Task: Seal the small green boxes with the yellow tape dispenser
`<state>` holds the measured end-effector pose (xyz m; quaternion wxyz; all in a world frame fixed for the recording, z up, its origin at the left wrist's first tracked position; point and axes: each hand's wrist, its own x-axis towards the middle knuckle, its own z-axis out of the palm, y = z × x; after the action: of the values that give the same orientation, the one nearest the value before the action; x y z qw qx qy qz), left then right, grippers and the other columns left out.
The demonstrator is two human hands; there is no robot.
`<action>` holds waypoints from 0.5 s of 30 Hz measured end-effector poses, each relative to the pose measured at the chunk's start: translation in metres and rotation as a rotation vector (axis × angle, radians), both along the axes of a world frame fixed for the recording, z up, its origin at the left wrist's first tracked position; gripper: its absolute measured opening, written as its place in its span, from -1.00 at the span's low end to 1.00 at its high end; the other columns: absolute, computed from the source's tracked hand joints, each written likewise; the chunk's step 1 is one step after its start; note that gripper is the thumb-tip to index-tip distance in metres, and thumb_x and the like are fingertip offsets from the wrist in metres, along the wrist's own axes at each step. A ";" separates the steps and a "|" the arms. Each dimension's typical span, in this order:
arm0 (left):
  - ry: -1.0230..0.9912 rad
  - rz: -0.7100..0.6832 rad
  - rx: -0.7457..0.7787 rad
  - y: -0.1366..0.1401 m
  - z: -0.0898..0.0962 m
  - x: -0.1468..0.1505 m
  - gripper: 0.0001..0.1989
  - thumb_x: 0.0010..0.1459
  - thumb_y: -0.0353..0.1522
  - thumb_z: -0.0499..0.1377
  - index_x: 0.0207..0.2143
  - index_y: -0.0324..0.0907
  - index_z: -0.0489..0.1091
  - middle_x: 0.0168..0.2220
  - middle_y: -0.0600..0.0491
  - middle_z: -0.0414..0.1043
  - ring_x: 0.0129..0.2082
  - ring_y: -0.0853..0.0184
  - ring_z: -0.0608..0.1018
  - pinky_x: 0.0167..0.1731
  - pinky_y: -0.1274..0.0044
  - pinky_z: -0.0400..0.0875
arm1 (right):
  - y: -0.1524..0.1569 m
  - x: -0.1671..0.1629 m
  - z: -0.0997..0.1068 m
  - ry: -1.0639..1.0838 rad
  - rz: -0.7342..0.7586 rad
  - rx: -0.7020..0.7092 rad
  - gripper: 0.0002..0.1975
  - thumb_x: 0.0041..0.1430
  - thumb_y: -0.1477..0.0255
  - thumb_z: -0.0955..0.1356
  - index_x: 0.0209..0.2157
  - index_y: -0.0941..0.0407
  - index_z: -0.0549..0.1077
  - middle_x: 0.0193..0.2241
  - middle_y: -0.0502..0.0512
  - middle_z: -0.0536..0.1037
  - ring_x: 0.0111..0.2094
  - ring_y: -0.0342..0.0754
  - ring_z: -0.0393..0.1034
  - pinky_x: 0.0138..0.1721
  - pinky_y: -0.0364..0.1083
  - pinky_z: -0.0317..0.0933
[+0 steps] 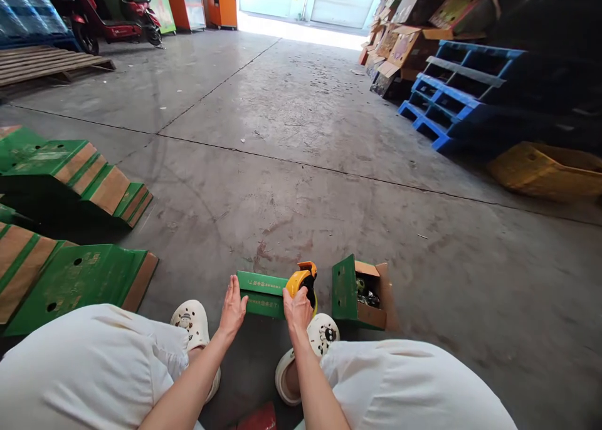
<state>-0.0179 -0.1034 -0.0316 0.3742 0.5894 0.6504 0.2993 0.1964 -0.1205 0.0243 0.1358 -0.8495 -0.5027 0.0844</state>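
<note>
Between my feet stands a green cardboard box (261, 284) with two top flaps folded nearly together and a dark gap between them. My left hand (232, 308) lies flat against the box's left end, fingers stretched out. At the right end, my right hand (297, 306) is wrapped round a yellow tape dispenser (299, 282), which rests on that end of the box. Part of the dispenser's handle is hidden by my fingers. To the right sits an opened green box (344, 291) with dark, shiny items (369, 297) inside that I cannot make out.
Flattened green cartons (103, 273) lie in stacks at the left. Blue pallets (446, 98) and a heap of cardboard boxes (409, 41) stand at the right, near a yellow container (550, 170). A red scooter (117, 26) and a wooden pallet (51, 63) are at the back left.
</note>
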 end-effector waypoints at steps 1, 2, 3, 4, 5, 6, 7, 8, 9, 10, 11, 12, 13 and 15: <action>0.027 -0.016 0.016 -0.001 0.000 0.000 -0.19 0.35 -0.34 0.09 0.56 -0.26 -0.11 0.56 -0.26 -0.06 0.56 0.04 0.01 0.52 0.18 -0.01 | 0.000 -0.003 0.003 -0.020 -0.020 -0.042 -0.71 0.41 0.26 0.32 0.00 0.17 0.46 -0.40 0.31 0.66 -0.37 0.22 0.61 -0.34 0.03 0.25; 0.060 -0.034 0.030 -0.001 0.001 0.000 -0.21 0.37 -0.33 0.08 0.56 -0.28 -0.10 0.56 -0.29 -0.07 0.56 0.02 0.02 0.51 0.17 0.00 | 0.000 -0.005 0.006 -0.037 -0.050 -0.079 -0.70 0.41 0.28 0.34 0.04 0.18 0.44 -0.37 0.31 0.67 -0.31 0.22 0.63 -0.28 0.02 0.27; 0.099 -0.051 0.041 -0.002 0.002 0.000 -0.23 0.38 -0.32 0.06 0.55 -0.31 -0.08 0.55 -0.32 -0.06 0.55 0.00 0.04 0.51 0.17 0.01 | 0.000 -0.008 0.008 -0.050 -0.070 -0.102 -0.68 0.41 0.30 0.35 0.06 0.20 0.42 -0.34 0.30 0.68 -0.26 0.21 0.64 -0.22 0.02 0.27; 0.144 -0.068 0.048 -0.002 0.003 0.000 -0.25 0.40 -0.31 0.04 0.55 -0.34 -0.06 0.55 -0.34 -0.06 0.55 -0.01 0.07 0.50 0.18 0.04 | -0.001 -0.010 0.011 -0.066 -0.059 -0.102 -0.67 0.42 0.32 0.36 0.09 0.22 0.40 -0.32 0.31 0.68 -0.23 0.21 0.64 -0.17 0.02 0.26; 0.193 -0.086 0.050 -0.002 0.006 0.000 -0.26 0.41 -0.31 0.03 0.54 -0.35 -0.05 0.54 -0.36 -0.06 0.54 -0.02 0.10 0.49 0.18 0.07 | -0.001 -0.012 0.012 -0.083 -0.049 -0.099 -0.67 0.43 0.33 0.36 0.10 0.23 0.39 -0.30 0.31 0.68 -0.20 0.21 0.65 -0.13 0.03 0.25; 0.245 -0.103 0.047 -0.002 0.008 0.001 -0.28 0.42 -0.30 0.01 0.54 -0.36 -0.04 0.54 -0.36 -0.06 0.53 -0.02 0.12 0.47 0.19 0.11 | -0.002 -0.013 0.013 -0.098 -0.042 -0.092 -0.66 0.44 0.34 0.36 0.12 0.25 0.38 -0.28 0.32 0.68 -0.18 0.20 0.65 -0.10 0.02 0.24; 0.305 -0.119 0.039 -0.003 0.012 0.001 -0.30 0.44 -0.31 -0.01 0.54 -0.37 -0.03 0.55 -0.36 -0.06 0.53 -0.02 0.13 0.46 0.19 0.14 | -0.003 -0.014 0.014 -0.110 -0.036 -0.084 -0.65 0.44 0.34 0.37 0.13 0.26 0.38 -0.27 0.33 0.68 -0.17 0.20 0.65 -0.09 0.02 0.24; 0.376 -0.132 0.025 -0.004 0.016 0.003 -0.32 0.45 -0.32 -0.03 0.54 -0.35 -0.01 0.55 -0.34 -0.07 0.54 -0.02 0.12 0.45 0.16 0.15 | -0.004 -0.014 0.013 -0.124 -0.028 -0.078 -0.63 0.44 0.34 0.38 0.14 0.28 0.37 -0.26 0.34 0.68 -0.16 0.20 0.65 -0.09 0.02 0.23; 0.457 -0.144 0.004 -0.004 0.021 0.005 -0.34 0.46 -0.34 -0.06 0.54 -0.32 0.00 0.56 -0.31 -0.10 0.55 -0.02 0.08 0.44 0.10 0.15 | -0.005 -0.014 0.013 -0.138 -0.018 -0.075 -0.60 0.44 0.34 0.38 0.15 0.30 0.37 -0.25 0.34 0.68 -0.15 0.20 0.64 -0.09 0.01 0.22; 0.545 -0.164 -0.018 -0.005 0.026 0.008 -0.34 0.45 -0.38 -0.07 0.54 -0.28 0.01 0.57 -0.28 -0.13 0.56 -0.03 0.03 0.43 0.01 0.12 | -0.006 -0.014 0.012 -0.148 -0.007 -0.074 -0.58 0.43 0.35 0.39 0.17 0.32 0.36 -0.25 0.35 0.68 -0.15 0.20 0.64 -0.08 0.01 0.22; 0.628 -0.201 -0.037 -0.006 0.032 0.013 -0.33 0.43 -0.42 -0.07 0.55 -0.23 0.02 0.58 -0.23 -0.18 0.57 -0.03 -0.04 0.43 -0.06 0.07 | -0.007 -0.013 0.011 -0.154 0.004 -0.074 -0.55 0.42 0.35 0.40 0.19 0.33 0.35 -0.24 0.35 0.68 -0.14 0.19 0.64 -0.07 0.01 0.22; 0.696 -0.260 -0.048 -0.006 0.038 0.018 -0.29 0.38 -0.47 -0.05 0.55 -0.17 0.01 0.59 -0.19 -0.23 0.58 -0.01 -0.10 0.43 -0.12 0.00 | -0.008 -0.013 0.010 -0.159 0.018 -0.070 -0.54 0.42 0.36 0.40 0.20 0.34 0.34 -0.23 0.35 0.68 -0.13 0.19 0.63 -0.06 0.01 0.22; 0.740 -0.336 -0.053 -0.006 0.043 0.025 -0.24 0.33 -0.51 -0.02 0.56 -0.13 -0.01 0.59 -0.15 -0.28 0.59 0.01 -0.15 0.44 -0.14 -0.08 | -0.008 -0.012 0.010 -0.163 0.030 -0.062 -0.53 0.42 0.37 0.40 0.21 0.34 0.34 -0.21 0.36 0.68 -0.11 0.19 0.63 -0.04 0.01 0.21; 0.762 -0.511 -0.064 -0.004 0.051 0.041 -0.11 0.23 -0.50 0.08 0.58 -0.11 -0.10 0.59 -0.13 -0.40 0.59 0.01 -0.22 0.45 -0.14 -0.19 | -0.009 -0.012 0.009 -0.170 0.048 -0.048 -0.53 0.41 0.38 0.39 0.22 0.34 0.33 -0.17 0.38 0.67 -0.08 0.19 0.62 -0.02 0.02 0.22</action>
<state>0.0230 -0.1073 0.0193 0.1882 0.7870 0.5844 -0.0608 0.1844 -0.1292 0.0333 0.0702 -0.8445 -0.5303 0.0269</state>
